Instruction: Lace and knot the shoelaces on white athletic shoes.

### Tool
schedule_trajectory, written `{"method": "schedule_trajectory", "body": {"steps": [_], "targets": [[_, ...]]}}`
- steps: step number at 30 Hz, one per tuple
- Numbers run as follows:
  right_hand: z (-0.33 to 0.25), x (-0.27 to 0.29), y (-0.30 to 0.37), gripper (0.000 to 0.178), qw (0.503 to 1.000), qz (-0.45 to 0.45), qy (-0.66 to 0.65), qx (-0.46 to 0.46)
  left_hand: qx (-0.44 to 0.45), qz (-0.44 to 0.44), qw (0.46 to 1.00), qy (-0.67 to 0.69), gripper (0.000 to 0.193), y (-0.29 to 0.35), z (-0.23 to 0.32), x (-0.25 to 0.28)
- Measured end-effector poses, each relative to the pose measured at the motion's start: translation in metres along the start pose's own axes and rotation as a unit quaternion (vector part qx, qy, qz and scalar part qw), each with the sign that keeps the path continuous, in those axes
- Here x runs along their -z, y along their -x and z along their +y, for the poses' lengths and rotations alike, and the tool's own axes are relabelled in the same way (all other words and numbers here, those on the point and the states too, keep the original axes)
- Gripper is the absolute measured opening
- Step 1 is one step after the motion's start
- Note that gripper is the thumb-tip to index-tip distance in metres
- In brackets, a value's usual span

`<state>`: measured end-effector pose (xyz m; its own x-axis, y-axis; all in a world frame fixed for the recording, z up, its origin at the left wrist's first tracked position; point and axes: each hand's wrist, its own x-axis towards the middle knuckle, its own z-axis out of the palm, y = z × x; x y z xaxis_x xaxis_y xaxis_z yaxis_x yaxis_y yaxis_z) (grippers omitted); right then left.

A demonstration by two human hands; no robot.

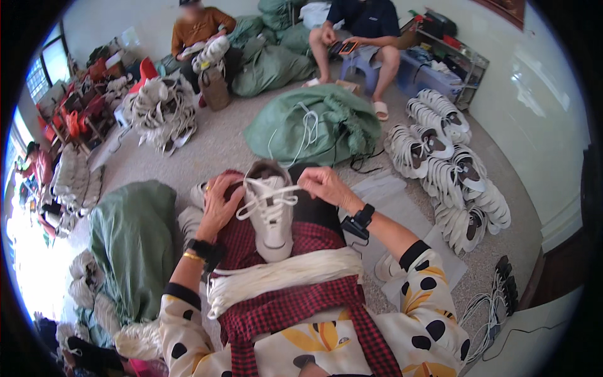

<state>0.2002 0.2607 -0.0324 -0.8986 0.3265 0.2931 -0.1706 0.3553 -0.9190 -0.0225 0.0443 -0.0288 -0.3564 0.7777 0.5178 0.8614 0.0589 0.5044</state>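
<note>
A white lace-up shoe (274,234) rests on my lap, its toe toward me and its opening away. Its white shoelace (269,202) is threaded through the eyelets and looped over the tongue. On the right, my right hand (329,187) pinches one lace end, drawn out sideways from the shoe. My left hand (221,204) is closed at the shoe's left side, its curled fingers at the other part of the lace; the fingertips are partly hidden. A thick bundle of white laces (286,276) lies across my lap over a red-and-black checked apron (276,308).
Green sacks (314,122) stand ahead and at my left (133,245). Rows of stacked white shoe uppers (461,169) lie on the right floor; another pile (162,113) sits far left. Two people sit at the back, one with a phone (345,48). Cables (487,314) lie lower right.
</note>
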Motion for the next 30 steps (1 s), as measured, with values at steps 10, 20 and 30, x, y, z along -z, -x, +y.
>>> {"method": "schedule_trajectory", "body": {"steps": [10,20,30], "targets": [[0.003,0.006,0.002,0.022,0.999,-0.031,-0.022,-0.016,0.158,-0.089,0.889,0.420,0.018,0.004,-0.019,0.023],[0.004,0.006,-0.003,0.027,1.000,-0.016,-0.024,-0.012,0.147,-0.085,0.899,0.403,0.016,0.001,-0.021,0.020],[0.011,0.008,0.003,0.036,0.998,0.026,-0.050,0.006,0.134,-0.080,0.923,0.351,0.021,0.000,-0.020,0.015]]}}
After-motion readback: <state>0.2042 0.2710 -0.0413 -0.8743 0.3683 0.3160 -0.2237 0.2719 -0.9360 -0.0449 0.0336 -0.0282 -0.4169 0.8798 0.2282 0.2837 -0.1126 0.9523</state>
